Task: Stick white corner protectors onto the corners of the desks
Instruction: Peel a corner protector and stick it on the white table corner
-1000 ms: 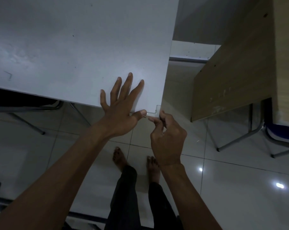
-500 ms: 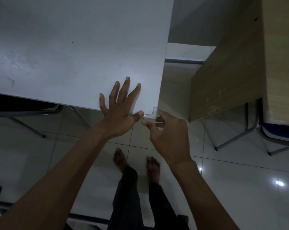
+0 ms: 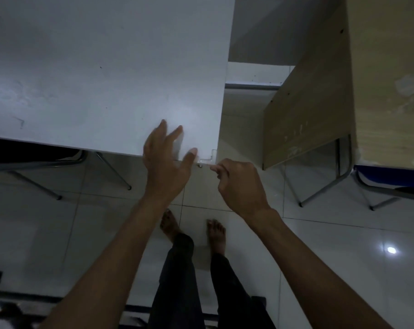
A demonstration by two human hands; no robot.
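Note:
A white corner protector (image 3: 209,157) sits on the near right corner of the white desk (image 3: 101,74). My left hand (image 3: 165,160) is at the desk's front edge just left of that corner. Its fingers are straight and blurred over the desktop, and its thumb tip lies beside the protector. My right hand (image 3: 239,184) is just below and right of the corner, off the desk. Its fingers are curled in, with the fingertips close under the protector's lower edge, and I see nothing held in them.
A wooden desk (image 3: 308,98) stands to the right across a narrow gap, with metal legs and a blue chair seat (image 3: 391,176) beyond it. Folding metal legs (image 3: 111,169) show under the white desk. My bare feet stand on glossy white floor tiles (image 3: 331,257).
My right hand let go of the protector, dropped slightly and curled its fingers. My left hand lifted off its flat press on the desktop and drew back toward the edge.

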